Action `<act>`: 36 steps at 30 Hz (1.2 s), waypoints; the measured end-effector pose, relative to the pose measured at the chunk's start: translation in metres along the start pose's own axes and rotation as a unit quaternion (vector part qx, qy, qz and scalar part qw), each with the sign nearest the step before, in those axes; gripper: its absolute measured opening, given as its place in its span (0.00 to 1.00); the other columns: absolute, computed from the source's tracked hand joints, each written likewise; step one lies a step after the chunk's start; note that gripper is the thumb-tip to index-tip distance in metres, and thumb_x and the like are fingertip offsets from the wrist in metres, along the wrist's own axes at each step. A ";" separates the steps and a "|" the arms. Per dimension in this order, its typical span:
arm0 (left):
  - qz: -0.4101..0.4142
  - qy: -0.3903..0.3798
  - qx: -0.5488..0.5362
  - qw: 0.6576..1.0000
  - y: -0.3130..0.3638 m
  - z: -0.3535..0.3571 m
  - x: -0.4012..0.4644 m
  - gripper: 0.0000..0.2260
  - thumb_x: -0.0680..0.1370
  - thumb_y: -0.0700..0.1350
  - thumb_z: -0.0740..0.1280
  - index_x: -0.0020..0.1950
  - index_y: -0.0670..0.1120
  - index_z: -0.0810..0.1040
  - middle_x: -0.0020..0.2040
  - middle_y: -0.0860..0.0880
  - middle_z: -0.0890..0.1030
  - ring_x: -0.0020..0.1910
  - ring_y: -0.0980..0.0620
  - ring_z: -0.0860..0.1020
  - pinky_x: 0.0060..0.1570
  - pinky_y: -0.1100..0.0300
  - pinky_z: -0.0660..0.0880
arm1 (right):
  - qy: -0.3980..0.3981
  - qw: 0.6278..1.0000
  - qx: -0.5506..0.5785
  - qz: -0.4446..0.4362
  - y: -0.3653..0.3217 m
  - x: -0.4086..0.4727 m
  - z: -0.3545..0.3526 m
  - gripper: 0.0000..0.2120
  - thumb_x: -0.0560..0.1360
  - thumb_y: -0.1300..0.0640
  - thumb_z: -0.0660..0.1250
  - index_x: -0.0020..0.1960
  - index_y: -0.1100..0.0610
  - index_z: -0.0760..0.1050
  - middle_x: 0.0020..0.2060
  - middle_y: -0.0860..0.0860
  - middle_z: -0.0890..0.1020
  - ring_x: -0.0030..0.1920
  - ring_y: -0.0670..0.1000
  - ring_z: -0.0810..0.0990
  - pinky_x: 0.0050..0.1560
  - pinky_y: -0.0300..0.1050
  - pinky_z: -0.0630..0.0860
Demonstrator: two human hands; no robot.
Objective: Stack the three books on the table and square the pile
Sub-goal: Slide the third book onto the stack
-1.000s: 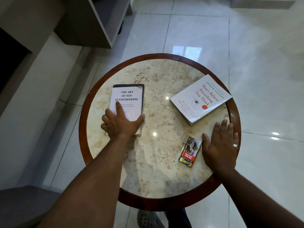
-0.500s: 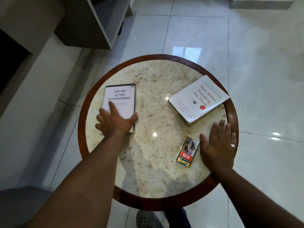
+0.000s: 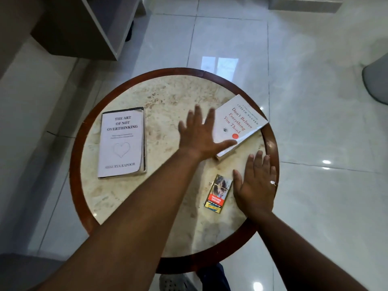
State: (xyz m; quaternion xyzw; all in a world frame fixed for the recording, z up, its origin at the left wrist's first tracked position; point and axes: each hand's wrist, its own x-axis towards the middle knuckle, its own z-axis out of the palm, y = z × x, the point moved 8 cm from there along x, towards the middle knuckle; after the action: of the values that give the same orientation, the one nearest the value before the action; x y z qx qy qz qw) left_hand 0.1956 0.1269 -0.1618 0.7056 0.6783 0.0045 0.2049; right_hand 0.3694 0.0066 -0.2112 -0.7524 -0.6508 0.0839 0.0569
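Reaching left hand (image 3: 199, 135) meets "Don't Believe Everything You Think" (image 3: 241, 124) (Joseph Nguyen).

Glossy pale floor tiles (image 3: 315, 101) fill the room, split by thin dark grout lines and throwing back a window's reflection (image 3: 219, 65) and small ceiling light glints (image 3: 326, 162). A grey-brown cabinet (image 3: 84, 28) stands at the upper left, and a grey rounded object (image 3: 376, 80) pokes in at the right edge
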 end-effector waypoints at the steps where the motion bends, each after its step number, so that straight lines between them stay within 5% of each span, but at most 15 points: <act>1: 0.011 -0.030 0.016 0.999 0.017 0.009 0.007 0.56 0.61 0.81 0.57 0.79 0.53 0.40 0.80 0.40 0.38 0.78 0.37 0.40 0.72 0.33 0.44 | 0.000 1.000 -0.003 0.002 0.000 0.000 0.001 0.35 0.81 0.38 0.44 0.79 0.59 0.55 0.80 0.57 0.54 0.80 0.59 0.49 0.78 0.59 0.47; 4: -0.001 -0.087 0.069 0.994 0.031 0.030 0.021 0.60 0.59 0.77 0.66 0.78 0.52 0.39 0.79 0.35 0.44 0.77 0.34 0.44 0.71 0.31 0.46 | 0.007 1.000 -0.007 0.000 0.000 0.001 0.001 0.34 0.81 0.39 0.45 0.79 0.60 0.57 0.80 0.58 0.55 0.80 0.59 0.52 0.78 0.57 0.46; 8: -0.001 -0.042 0.100 0.994 0.027 0.022 0.026 0.56 0.57 0.75 0.68 0.76 0.53 0.48 0.70 0.36 0.60 0.68 0.36 0.60 0.66 0.39 0.60 | 0.019 1.000 -0.003 -0.001 0.001 0.001 0.002 0.34 0.81 0.40 0.48 0.79 0.60 0.58 0.80 0.59 0.56 0.80 0.60 0.52 0.77 0.55 0.44; 13: 0.000 -0.038 0.084 0.996 0.023 0.013 0.028 0.57 0.53 0.72 0.71 0.75 0.57 0.47 0.66 0.37 0.59 0.61 0.35 0.64 0.59 0.41 0.65 | 0.023 1.000 -0.004 0.002 0.000 0.001 0.003 0.33 0.81 0.40 0.49 0.79 0.60 0.57 0.80 0.58 0.56 0.80 0.59 0.52 0.78 0.57 0.45; 17: 0.010 -0.046 0.079 0.996 0.020 0.011 0.028 0.61 0.56 0.73 0.71 0.76 0.59 0.37 0.67 0.36 0.58 0.61 0.35 0.64 0.60 0.41 0.65 | 0.026 1.000 -0.005 0.006 -0.001 0.000 0.001 0.33 0.80 0.40 0.49 0.79 0.60 0.57 0.80 0.58 0.56 0.80 0.59 0.52 0.78 0.57 0.46; 30: -0.247 -0.069 -0.086 0.963 -0.147 -0.040 -0.043 0.60 0.59 0.75 0.70 0.75 0.61 0.30 0.76 0.36 0.48 0.71 0.30 0.59 0.67 0.37 0.62 | -0.002 0.999 -0.024 0.025 0.047 -0.005 0.001 0.34 0.80 0.40 0.49 0.79 0.60 0.56 0.80 0.59 0.55 0.80 0.60 0.52 0.77 0.58 0.47; 36: -0.387 -0.041 -0.136 0.911 -0.231 -0.038 -0.093 0.64 0.54 0.75 0.71 0.76 0.59 0.32 0.71 0.37 0.56 0.67 0.34 0.62 0.65 0.39 0.65 | 0.000 1.000 -0.022 -0.003 0.004 -0.001 0.003 0.34 0.81 0.40 0.48 0.79 0.60 0.56 0.80 0.59 0.56 0.80 0.60 0.52 0.77 0.59 0.48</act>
State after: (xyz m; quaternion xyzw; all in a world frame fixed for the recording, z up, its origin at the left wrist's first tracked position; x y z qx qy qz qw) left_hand -0.0435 0.0473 -0.1699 0.3526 0.8821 -0.0113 0.3123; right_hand 0.3727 0.0052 -0.2144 -0.7518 -0.6544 0.0693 0.0412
